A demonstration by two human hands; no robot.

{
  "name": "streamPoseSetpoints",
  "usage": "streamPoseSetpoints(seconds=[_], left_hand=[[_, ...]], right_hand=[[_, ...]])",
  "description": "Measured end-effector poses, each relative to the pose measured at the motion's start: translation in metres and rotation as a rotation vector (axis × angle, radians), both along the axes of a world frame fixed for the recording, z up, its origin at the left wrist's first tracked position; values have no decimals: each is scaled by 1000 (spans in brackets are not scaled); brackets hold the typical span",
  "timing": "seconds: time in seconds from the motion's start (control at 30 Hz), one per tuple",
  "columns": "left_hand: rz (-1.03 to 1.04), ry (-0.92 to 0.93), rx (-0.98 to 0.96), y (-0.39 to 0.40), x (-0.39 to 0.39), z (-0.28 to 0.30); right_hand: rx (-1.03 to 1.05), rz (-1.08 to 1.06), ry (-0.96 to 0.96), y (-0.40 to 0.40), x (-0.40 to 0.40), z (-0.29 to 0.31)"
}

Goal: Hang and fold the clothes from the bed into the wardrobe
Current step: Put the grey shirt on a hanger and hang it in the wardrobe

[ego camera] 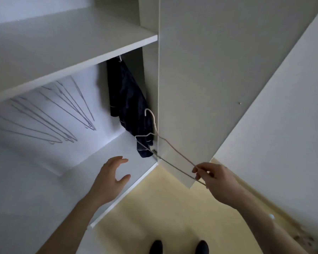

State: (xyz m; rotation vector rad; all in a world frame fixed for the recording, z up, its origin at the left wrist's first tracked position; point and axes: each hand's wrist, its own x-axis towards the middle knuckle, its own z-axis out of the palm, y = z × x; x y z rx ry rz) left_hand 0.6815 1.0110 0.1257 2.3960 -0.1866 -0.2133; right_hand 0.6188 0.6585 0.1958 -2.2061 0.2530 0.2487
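Meanwhile, right hand point(216, 177) pinches a wire hanger point(154, 133); left hand point(111, 177) hovers spread, empty.

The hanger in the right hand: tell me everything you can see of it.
The hanger is thin white wire, bare, with no garment on it. Its hook points up and left in front of the dark garment hanging in the wardrobe. It lies tilted, reaching from the wardrobe's right edge down to the right hand, whose fingers pinch its lower end. Nothing else visibly touches it.

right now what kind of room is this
Most likely a bedroom or dressing area, seen from in front of an open white wardrobe: a dark garment hangs inside, and the right hand holds a bare wire hanger.
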Motion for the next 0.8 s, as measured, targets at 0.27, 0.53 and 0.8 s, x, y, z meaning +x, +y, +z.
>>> streamPoseSetpoints(seconds=[0.27,0.53,0.8], left_hand=[[-198,41,25,-84,-3,-2],[-457,16,107,-257,-68,0],[-573,146,-88,-436,-229,0]], right_hand=[[-10,-164,16,-84,-147,10],[71,-427,-19,-186,-334,3],[-80,-782,66,-293,-548,-21]])
